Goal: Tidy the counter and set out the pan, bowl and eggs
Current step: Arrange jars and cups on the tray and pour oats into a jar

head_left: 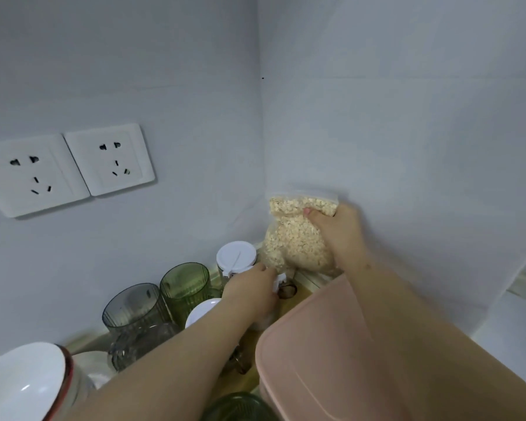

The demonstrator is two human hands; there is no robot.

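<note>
My right hand grips a clear zip bag of oats near its top, holding it upright in the wall corner. My left hand reaches beside the bag's lower left and closes over a white-lidded jar, mostly hidden under the hand. Another jar with a white lid stands just behind that hand. A white bowl with a red rim sits at the bottom left. No pan or eggs are in view.
A green ribbed glass and a grey ribbed glass stand left of my left arm, with clear glassware in front. A pink lidded plastic box fills the lower right. Two wall sockets are on the left wall.
</note>
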